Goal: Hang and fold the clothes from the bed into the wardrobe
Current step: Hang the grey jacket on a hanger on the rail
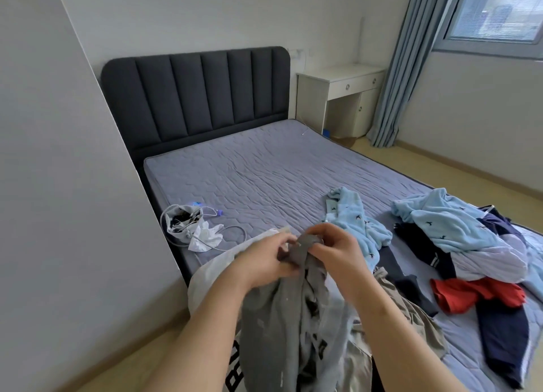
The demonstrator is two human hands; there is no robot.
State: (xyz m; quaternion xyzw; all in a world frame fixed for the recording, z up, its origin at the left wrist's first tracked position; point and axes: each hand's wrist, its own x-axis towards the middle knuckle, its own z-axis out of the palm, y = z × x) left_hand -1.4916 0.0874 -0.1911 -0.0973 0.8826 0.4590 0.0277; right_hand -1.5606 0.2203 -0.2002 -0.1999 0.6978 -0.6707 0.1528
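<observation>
We see a quilted, matt cloth mattress (264,168), fuzzy pale-blue fleece pyjamas (458,224) by its right edge, a soft matt grey cloth garment (267,318), a padded fabric headboard (194,94) and a smooth white desk (340,77).

A white desk (340,81) with round-handled drawers is standing in the far corner. Just right of the desk, a blue-grey curtain (411,68) is hanging to the floor (458,174), beside a window (496,12). Well left of the desk and nearer me, a grey drawstring pouch (179,227) is lying open, white cables (211,214) spilling from it.
</observation>
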